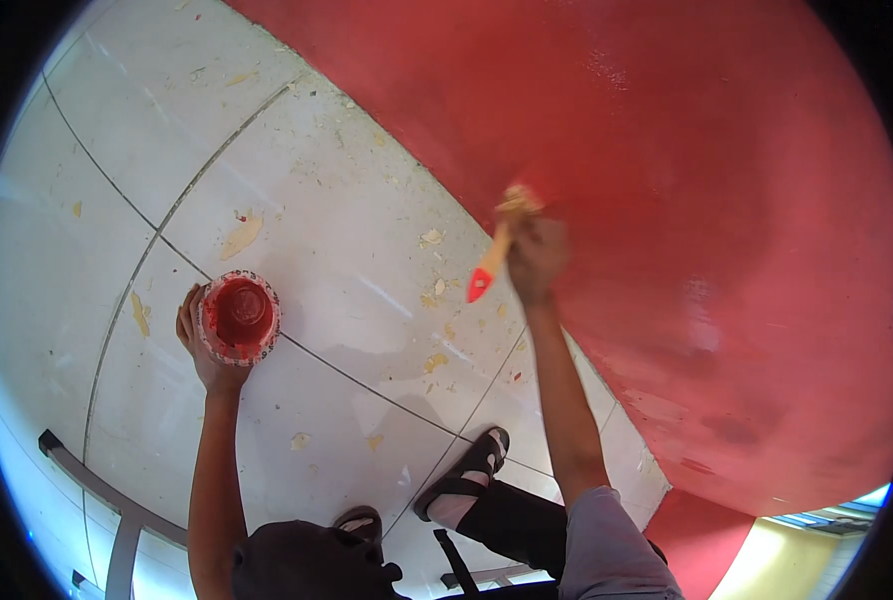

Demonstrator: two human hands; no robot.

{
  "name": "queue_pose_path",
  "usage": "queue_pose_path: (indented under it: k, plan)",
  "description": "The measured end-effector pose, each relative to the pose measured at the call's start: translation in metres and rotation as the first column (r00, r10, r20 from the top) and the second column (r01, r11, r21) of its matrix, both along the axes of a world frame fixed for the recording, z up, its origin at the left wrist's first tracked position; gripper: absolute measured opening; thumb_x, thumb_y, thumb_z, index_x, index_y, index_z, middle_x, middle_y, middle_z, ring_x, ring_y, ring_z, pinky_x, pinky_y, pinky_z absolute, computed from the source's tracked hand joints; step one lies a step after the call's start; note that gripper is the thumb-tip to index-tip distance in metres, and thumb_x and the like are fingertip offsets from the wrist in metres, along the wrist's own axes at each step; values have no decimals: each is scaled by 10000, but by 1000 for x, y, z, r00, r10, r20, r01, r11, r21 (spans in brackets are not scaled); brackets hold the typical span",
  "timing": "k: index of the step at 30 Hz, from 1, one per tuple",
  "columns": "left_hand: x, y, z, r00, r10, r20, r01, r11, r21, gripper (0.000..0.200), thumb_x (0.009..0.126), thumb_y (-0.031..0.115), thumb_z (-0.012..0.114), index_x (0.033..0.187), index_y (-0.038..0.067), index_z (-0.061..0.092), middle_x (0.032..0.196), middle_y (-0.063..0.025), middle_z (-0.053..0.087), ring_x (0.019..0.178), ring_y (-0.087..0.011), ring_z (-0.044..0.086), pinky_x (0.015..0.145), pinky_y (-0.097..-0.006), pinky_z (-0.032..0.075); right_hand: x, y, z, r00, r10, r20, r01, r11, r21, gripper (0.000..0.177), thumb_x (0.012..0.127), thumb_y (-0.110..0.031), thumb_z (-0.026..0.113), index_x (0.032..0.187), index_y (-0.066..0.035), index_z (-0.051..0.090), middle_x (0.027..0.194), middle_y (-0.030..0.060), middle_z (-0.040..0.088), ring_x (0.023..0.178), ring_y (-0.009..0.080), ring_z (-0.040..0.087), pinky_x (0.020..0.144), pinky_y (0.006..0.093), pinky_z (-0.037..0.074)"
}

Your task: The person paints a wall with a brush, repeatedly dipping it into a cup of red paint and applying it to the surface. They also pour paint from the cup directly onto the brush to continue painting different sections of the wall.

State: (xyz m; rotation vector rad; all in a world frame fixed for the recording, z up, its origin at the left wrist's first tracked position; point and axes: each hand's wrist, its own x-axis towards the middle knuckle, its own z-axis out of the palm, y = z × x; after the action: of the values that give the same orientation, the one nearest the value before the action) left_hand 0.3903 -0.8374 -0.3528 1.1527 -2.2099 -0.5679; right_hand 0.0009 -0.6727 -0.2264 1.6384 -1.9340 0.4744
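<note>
My left hand is wrapped round the side of a paint tub, whose rim is smeared with red. Inside it, red paint coats the wall and bottom. Up by the red wall, my right hand grips a paintbrush with a wooden handle and a red end. The brush head is blurred and lies against or very near the low part of the wall; contact cannot be made out exactly. Darker, wet-looking red shows around the brush.
Pale floor tiles with dark joints carry scattered paint flakes. My sandalled foot stands between the tub and wall. A grey metal frame is at the lower left. A yellow surface shows at the lower right.
</note>
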Motion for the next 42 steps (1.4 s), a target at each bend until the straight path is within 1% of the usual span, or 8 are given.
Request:
queue_pose_path:
  k: [10,15,20,27,28,31,38,42]
  plan:
    - [6,-1,-18,997,-25,72,31,996,-85,749,679,370,784,1302,68,499,1329,-130,495,1306,-335,392,1089,-488,272,-13,40,123,911,-238,338,288,952,-106,214,775,-58,726,984,-102,725,827,19,626,734,173,571,606,312,446]
    - [6,0,-25,1000,-13,9,13,998,-57,752,681,349,798,1309,69,496,1327,-120,504,1317,-328,380,1089,-482,273,-39,66,119,998,-62,1,59,952,-301,209,779,-80,728,987,-96,724,833,15,629,718,163,566,591,320,439]
    - [10,-1,-33,997,-24,77,34,991,-126,765,677,343,809,1318,70,490,1336,-116,508,1316,-318,382,1092,-470,275,5,44,5,995,-92,45,76,955,286,281,723,-82,730,977,-202,729,848,-2,628,734,190,577,567,325,448]
    - [5,7,-35,992,15,-126,-4,996,89,818,676,290,828,1357,60,435,1360,-117,475,1307,-320,385,1102,-461,279,-51,118,126,913,-233,334,308,931,-193,128,794,-45,711,919,-69,698,856,72,637,720,192,591,602,306,468]
    - [2,12,-41,958,41,-284,19,979,205,824,683,265,836,1364,58,421,1349,-119,480,1305,-308,387,1101,-451,298,-30,107,185,962,-193,-192,150,964,-218,139,799,-35,707,937,-54,699,896,80,643,730,191,600,624,308,482]
    - [10,-2,-23,993,-3,-119,8,999,43,855,639,135,873,1348,26,408,1345,-145,457,1243,-271,469,1026,-405,436,-25,104,164,981,-189,-51,134,839,-528,128,810,-49,691,936,-69,699,951,79,640,795,219,615,666,348,497]
    - [8,3,-32,999,-16,39,19,998,-59,879,650,191,874,1374,55,394,1330,-152,457,1230,-316,464,1032,-442,392,-3,109,-5,973,-223,63,181,903,390,192,709,-54,676,879,-142,674,883,-1,610,795,199,597,607,345,495]
    - [11,3,-35,998,19,55,-15,997,-74,826,672,210,862,1364,80,431,1349,-152,452,1227,-333,462,1051,-445,372,-23,130,27,973,-110,203,55,964,260,217,766,-82,677,981,-99,700,841,44,627,736,180,598,583,322,488]
